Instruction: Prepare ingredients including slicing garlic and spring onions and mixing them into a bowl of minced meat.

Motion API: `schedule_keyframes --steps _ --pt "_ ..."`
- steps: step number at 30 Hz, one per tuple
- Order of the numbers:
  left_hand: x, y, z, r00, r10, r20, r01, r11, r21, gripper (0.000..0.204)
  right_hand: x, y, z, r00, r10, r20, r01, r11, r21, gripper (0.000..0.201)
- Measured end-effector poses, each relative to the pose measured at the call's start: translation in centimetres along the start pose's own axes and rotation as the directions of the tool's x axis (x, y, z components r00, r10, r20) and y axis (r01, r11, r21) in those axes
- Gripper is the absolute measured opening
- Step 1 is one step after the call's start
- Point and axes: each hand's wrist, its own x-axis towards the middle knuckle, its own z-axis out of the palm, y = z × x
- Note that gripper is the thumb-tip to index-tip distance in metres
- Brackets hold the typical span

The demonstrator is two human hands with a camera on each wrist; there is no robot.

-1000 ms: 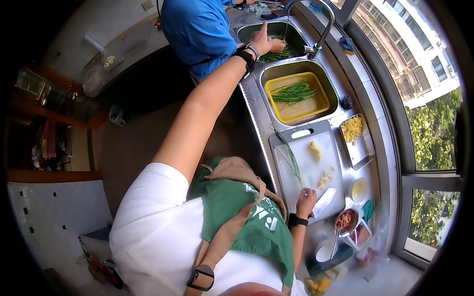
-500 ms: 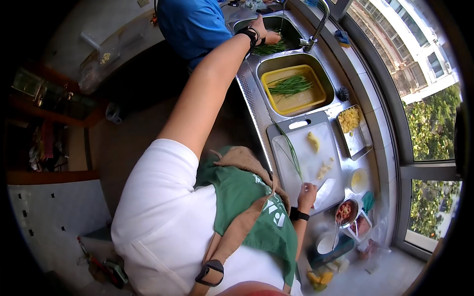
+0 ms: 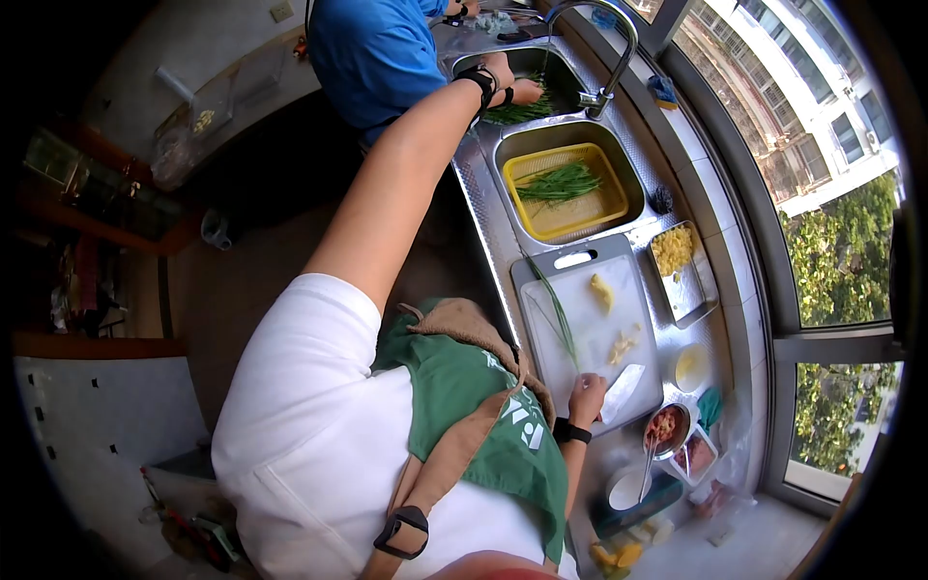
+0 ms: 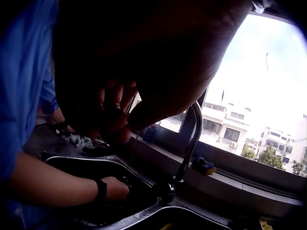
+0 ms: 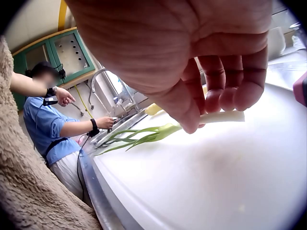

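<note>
honestly, left hand (image 3: 497, 71) is empty, right hand (image 5: 192, 52) pinches the scallion (image 5: 165, 131); i'd lay it flat on the board (image 5: 192, 182).

Around me I had: window (image 3: 839, 256), metal-framed, daylit | floor (image 3: 266, 290), brown, dim | wall (image 3: 215, 31), pale, one socket (image 3: 281, 12) | cabinet (image 5: 73, 51), green-framed, hung high

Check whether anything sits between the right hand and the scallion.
Nothing visible does: the right hand pinches the scallion near its white end, at the cutting board; the knife lies beside the hand.
</note>
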Motion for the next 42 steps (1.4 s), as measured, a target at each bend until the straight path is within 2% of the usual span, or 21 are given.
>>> schedule_keyframes --steps 4,8,10,11,13,14,15,17,18,22,25,26,29,42 --pt "-0.1 0.1 -0.2 0.998 -0.055 -0.038 0.053 0.998 -0.043 0.059 0.3 0.3 0.3 1.000 0.022 0.015 -0.022 1.000 -0.022 0.010" --pt "-0.5 0.8 -1.0 0.989 -0.150 -0.005 0.150 0.988 -0.038 0.058 0.4 0.6 0.5 1.000 0.026 0.001 -0.026 0.999 -0.022 0.010" --pt "-5.3 4.8 -5.9 0.992 -0.124 -0.024 0.117 0.971 -0.208 0.058 0.4 1.1 0.9 1.000 0.029 0.003 -0.029 0.999 -0.024 0.009" --pt "-4.2 3.8 -5.1 0.992 -0.123 -0.026 0.115 0.971 -0.208 0.058 0.5 1.2 1.0 0.999 0.036 0.009 -0.036 0.999 -0.027 0.009" --pt "0.6 -0.6 -0.5 0.998 -0.057 0.021 0.059 0.994 -0.090 0.059 0.5 1.0 0.8 1.000 0.018 0.003 -0.018 0.999 -0.037 0.009" --pt "1.7 -1.4 0.9 0.998 -0.025 0.050 0.027 0.999 -0.032 0.060 0.4 0.9 0.6 1.000 -0.003 -0.001 0.003 0.999 -0.048 0.009" --pt "0.2 0.2 -0.7 0.998 -0.020 0.055 0.022 0.999 -0.032 0.060 0.4 0.6 0.4 1.000 0.004 -0.001 -0.004 0.999 -0.048 0.009" --pt "-4.7 5.2 -6.6 0.991 -0.110 0.074 0.115 0.992 -0.055 0.064 0.3 -0.1 0.0 0.999 0.040 -0.019 -0.040 0.999 -0.010 0.009" --pt "-4.6 5.3 -6.4 0.992 -0.118 0.044 0.121 0.991 -0.063 0.068 0.2 0.0 0.0 0.999 0.049 -0.018 -0.049 0.999 -0.008 0.009" --pt "-3.2 5.3 -6.0 0.980 -0.177 0.094 0.182 0.982 -0.048 0.067 0.4 0.0 -0.2 0.999 0.043 -0.008 -0.043 0.999 0.030 0.009" --pt "-2.9 5.4 -5.7 0.996 -0.084 0.041 0.085 0.996 -0.025 0.062 0.4 0.0 -0.2 0.999 0.035 -0.011 -0.035 0.999 0.040 0.010" --pt "-3.2 5.9 -6.3 0.991 -0.092 0.098 0.095 0.995 -0.018 0.059 0.4 0.1 -0.2 1.000 0.023 -0.015 -0.023 0.998 0.052 0.010" --pt "-3.2 5.7 -5.9 0.996 -0.064 0.055 0.066 0.997 -0.041 0.060 0.3 0.1 -0.1 0.999 0.036 -0.017 -0.035 0.998 0.059 0.010" --pt "-2.4 3.9 -3.9 0.995 -0.092 0.030 0.092 0.996 0.020 0.051 0.0 -0.6 -0.5 0.998 0.053 -0.020 -0.053 0.998 0.019 0.010"
